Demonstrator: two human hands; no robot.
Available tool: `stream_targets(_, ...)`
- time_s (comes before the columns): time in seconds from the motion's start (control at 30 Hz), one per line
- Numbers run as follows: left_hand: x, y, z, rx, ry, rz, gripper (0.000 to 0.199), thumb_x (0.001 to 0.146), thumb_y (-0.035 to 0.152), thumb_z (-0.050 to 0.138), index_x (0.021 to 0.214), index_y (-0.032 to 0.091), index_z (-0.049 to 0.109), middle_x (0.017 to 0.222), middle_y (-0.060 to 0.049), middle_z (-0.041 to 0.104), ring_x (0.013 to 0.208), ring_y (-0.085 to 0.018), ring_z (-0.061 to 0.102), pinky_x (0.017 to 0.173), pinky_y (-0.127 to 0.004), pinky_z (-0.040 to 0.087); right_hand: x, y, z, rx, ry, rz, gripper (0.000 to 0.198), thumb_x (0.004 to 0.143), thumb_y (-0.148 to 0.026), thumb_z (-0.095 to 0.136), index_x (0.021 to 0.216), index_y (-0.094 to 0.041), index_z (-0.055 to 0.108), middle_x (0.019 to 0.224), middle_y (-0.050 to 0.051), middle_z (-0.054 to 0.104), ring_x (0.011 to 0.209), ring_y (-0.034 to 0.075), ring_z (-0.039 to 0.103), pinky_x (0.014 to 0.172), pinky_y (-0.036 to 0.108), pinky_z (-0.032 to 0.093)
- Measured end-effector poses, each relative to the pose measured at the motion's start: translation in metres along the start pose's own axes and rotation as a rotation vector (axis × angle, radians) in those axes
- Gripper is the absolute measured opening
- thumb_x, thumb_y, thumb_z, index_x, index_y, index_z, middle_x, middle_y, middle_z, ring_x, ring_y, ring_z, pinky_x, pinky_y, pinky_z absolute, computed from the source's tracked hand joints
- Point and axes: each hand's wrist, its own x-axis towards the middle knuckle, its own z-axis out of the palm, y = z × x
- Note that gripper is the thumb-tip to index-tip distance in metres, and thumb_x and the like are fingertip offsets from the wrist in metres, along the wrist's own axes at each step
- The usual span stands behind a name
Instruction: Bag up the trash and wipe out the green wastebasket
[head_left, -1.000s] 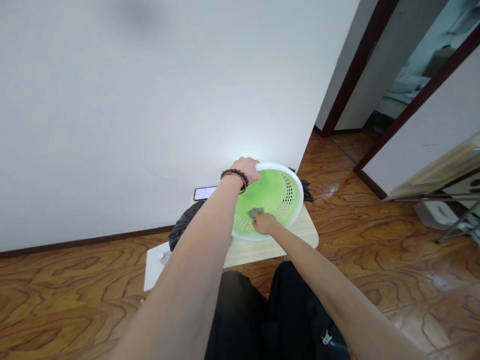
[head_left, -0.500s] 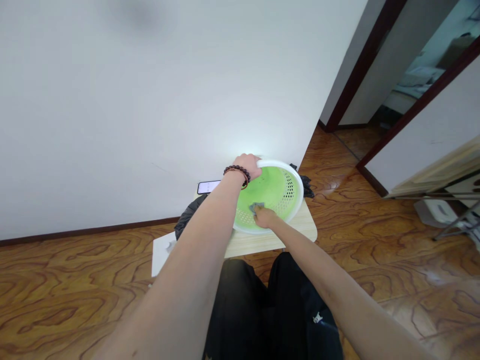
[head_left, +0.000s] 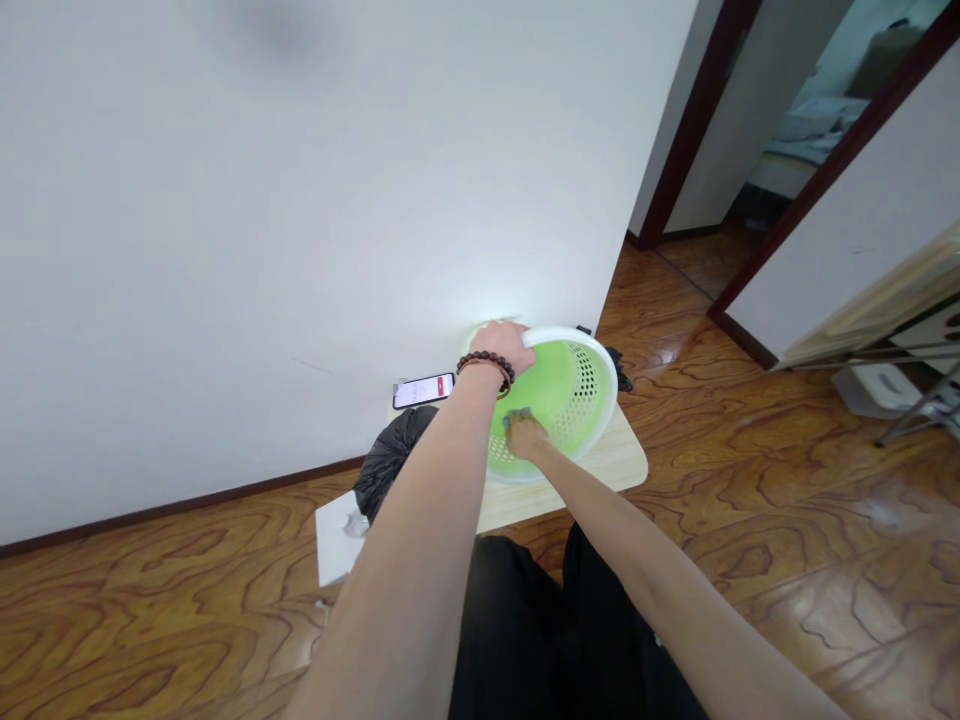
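Observation:
A green plastic basket (head_left: 552,376) with a white rim and perforated sides lies tipped on a small pale wooden table (head_left: 611,458), its mouth facing me. My left hand (head_left: 504,346), with a beaded bracelet at the wrist, is closed over the upper left part of the rim. Inside the basket, my right hand (head_left: 526,436) presses a greyish-blue cloth (head_left: 517,413) against the lower inner wall. Most of the cloth is hidden under the fingers.
A phone (head_left: 424,390) with a lit screen lies on the table by the wall. A black plastic bag (head_left: 390,455) bulges at the table's left, near a white board or box (head_left: 337,540). More black plastic (head_left: 619,372) shows behind the basket. An open doorway (head_left: 720,190) stands at the right.
My right hand has shifted slightly within the basket, and less of the cloth shows now. My left hand keeps its hold on the rim. The view has turned a little, uncovering more of the phone.

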Motion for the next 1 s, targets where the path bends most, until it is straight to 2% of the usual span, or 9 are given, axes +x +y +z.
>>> stream_targets(0.17,0.002,-0.009,0.003,0.006,0.005,0.015,0.043,0.071,0.029,0.042,0.111,0.033,0.057,0.086,-0.004,0.065,0.078,-0.021,0.06,0.067,-0.03,0.046,0.008,-0.006,0.01,0.074,-0.006,-0.092,0.043,0.089,-0.021,0.02,0.126,-0.015,0.041,0.129,0.006,0.045,0.113,0.015,0.045,0.093,0.025,0.035)
stream_targets(0.27,0.001,-0.015,0.004,0.008,0.024,0.031,0.045,0.07,0.03,0.043,0.112,0.033,0.056,0.084,-0.003,0.065,0.077,-0.021,0.06,0.067,-0.029,0.046,0.005,0.003,0.013,0.087,0.027,-0.223,0.045,0.087,-0.017,0.024,0.129,-0.012,0.038,0.134,0.006,0.039,0.121,0.013,0.037,0.099,0.023,0.028)
stream_targets(0.37,-0.001,-0.017,0.003,0.005,0.037,0.039,0.045,0.069,0.03,0.043,0.113,0.033,0.055,0.081,-0.003,0.065,0.075,-0.021,0.061,0.066,-0.029,0.046,0.002,0.023,0.007,-0.004,-0.002,-0.294,0.046,0.082,-0.013,0.031,0.127,-0.01,0.042,0.132,0.009,0.041,0.119,0.015,0.039,0.099,0.024,0.029)
stream_targets(0.53,0.0,-0.015,0.004,0.013,0.035,0.042,0.042,0.069,0.029,0.043,0.108,0.035,0.058,0.082,-0.003,0.065,0.075,-0.021,0.061,0.065,-0.03,0.046,0.008,0.056,-0.01,-0.157,0.07,-0.059,0.048,0.078,-0.006,0.031,0.124,0.0,0.043,0.131,0.019,0.039,0.126,0.023,0.029,0.103,0.038,0.018)
stream_targets(0.67,0.002,-0.013,0.006,0.016,0.024,0.036,0.041,0.07,0.03,0.042,0.107,0.036,0.058,0.085,-0.003,0.065,0.077,-0.022,0.061,0.066,-0.03,0.046,0.018,0.042,-0.003,-0.088,0.144,0.106,0.048,0.08,-0.008,0.031,0.125,0.005,0.038,0.134,0.022,0.032,0.129,0.026,0.021,0.105,0.041,0.012)
stream_targets(0.73,0.001,-0.013,0.006,0.016,0.02,0.025,0.043,0.07,0.03,0.042,0.11,0.036,0.056,0.087,-0.003,0.065,0.077,-0.022,0.06,0.066,-0.03,0.046,0.021,0.016,0.007,0.03,0.1,0.056,0.046,0.081,-0.012,0.033,0.124,0.003,0.041,0.132,0.022,0.037,0.126,0.025,0.028,0.103,0.038,0.019)
stream_targets(0.8,0.0,-0.013,0.005,0.013,0.018,0.008,0.045,0.069,0.03,0.042,0.112,0.036,0.055,0.089,-0.003,0.065,0.077,-0.022,0.06,0.065,-0.031,0.046,0.021,-0.012,0.016,0.102,0.076,-0.022,0.043,0.086,-0.018,0.029,0.124,-0.006,0.043,0.128,0.014,0.045,0.12,0.019,0.038,0.098,0.03,0.029)
stream_targets(0.87,0.0,-0.014,0.004,0.008,0.022,-0.006,0.045,0.069,0.03,0.042,0.111,0.037,0.055,0.089,-0.003,0.064,0.077,-0.023,0.06,0.065,-0.032,0.046,0.019,-0.028,0.022,0.183,0.125,-0.098,0.045,0.09,-0.022,0.019,0.13,-0.012,0.035,0.13,0.008,0.044,0.117,0.014,0.042,0.095,0.026,0.033)
stream_targets(1.0,0.0,-0.012,0.005,-0.001,0.042,-0.007,0.042,0.068,0.03,0.044,0.107,0.036,0.057,0.087,-0.004,0.064,0.077,-0.024,0.06,0.064,-0.033,0.046,0.009,-0.001,0.02,0.133,0.093,-0.307,0.045,0.087,-0.018,0.024,0.131,-0.012,0.034,0.133,0.008,0.04,0.119,0.014,0.039,0.096,0.026,0.032)
